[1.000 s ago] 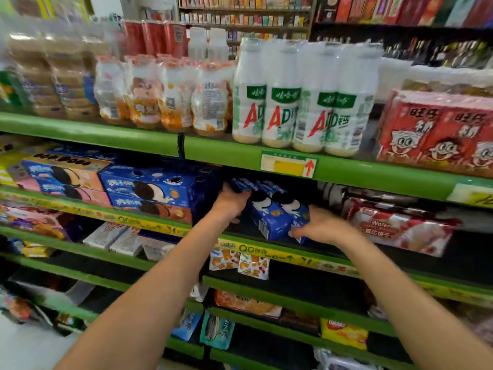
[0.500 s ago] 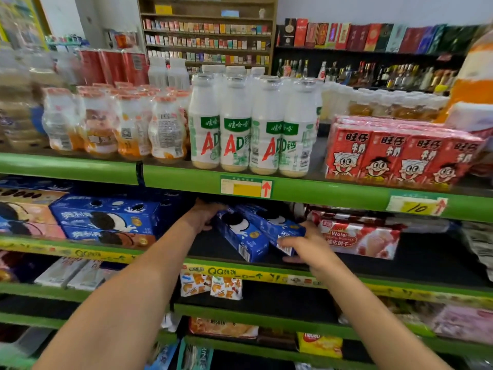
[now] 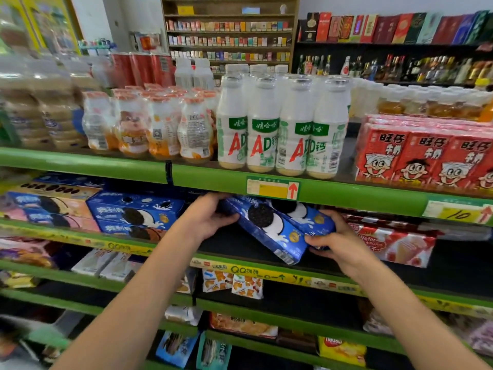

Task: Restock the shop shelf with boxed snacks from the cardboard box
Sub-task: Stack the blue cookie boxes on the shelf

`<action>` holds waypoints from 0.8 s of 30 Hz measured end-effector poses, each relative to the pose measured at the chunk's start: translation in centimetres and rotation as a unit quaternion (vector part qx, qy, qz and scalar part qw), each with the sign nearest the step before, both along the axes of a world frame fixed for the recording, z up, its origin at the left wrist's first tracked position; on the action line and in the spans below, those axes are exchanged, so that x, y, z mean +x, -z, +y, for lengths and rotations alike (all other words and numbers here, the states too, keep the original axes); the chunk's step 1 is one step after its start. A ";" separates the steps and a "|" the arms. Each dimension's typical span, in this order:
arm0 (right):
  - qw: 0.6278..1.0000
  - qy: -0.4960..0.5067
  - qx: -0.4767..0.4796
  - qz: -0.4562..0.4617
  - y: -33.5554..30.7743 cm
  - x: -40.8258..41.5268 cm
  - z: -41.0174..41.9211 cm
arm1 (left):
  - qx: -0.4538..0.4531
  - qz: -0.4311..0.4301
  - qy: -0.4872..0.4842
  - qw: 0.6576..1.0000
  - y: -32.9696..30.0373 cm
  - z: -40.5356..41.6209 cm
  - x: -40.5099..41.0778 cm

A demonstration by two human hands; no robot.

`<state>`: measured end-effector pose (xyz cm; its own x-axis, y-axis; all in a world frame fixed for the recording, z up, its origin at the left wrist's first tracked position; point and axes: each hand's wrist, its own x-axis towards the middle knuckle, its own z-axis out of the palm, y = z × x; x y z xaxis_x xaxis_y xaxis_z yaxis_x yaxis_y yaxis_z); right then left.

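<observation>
Since 0.5 s ago, both boxes [image 3: 269,231] tilted further; left hand [image 3: 210,218] and right hand [image 3: 333,240] grip their ends. We should level them, slide left against stack [image 3: 133,214].

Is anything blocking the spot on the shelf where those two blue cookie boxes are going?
Nothing visible does. Both hands, left and right, hold the tilted blue cookie boxes over a bare black stretch of shelf, between the stacked blue boxes on the left and the wafer pack on the right.
</observation>
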<state>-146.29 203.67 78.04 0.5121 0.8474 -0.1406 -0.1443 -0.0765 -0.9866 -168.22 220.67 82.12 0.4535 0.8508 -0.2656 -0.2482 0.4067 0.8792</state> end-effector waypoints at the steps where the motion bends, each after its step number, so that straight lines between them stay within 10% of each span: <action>1: 1.000 -0.006 0.009 0.003 -0.2 0.0 -0.4 | -0.014 -0.007 0.008 1.000 0.3 -0.9 -1.2; 9: 0.982 -0.167 0.085 -0.006 0.4 -2.6 -2.2 | -0.066 -0.103 0.038 0.992 6.8 -6.6 -9.4; 24: 0.982 -0.166 0.087 -0.004 2.5 -3.8 0.2 | -0.070 -0.174 0.020 0.982 10.9 -8.3 -11.0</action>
<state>-150.04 203.86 75.56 0.2038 0.9787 0.0245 -0.1321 0.0523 -0.9899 -179.19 212.37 71.18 0.5703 0.7966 -0.2006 -0.5053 0.5327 0.6789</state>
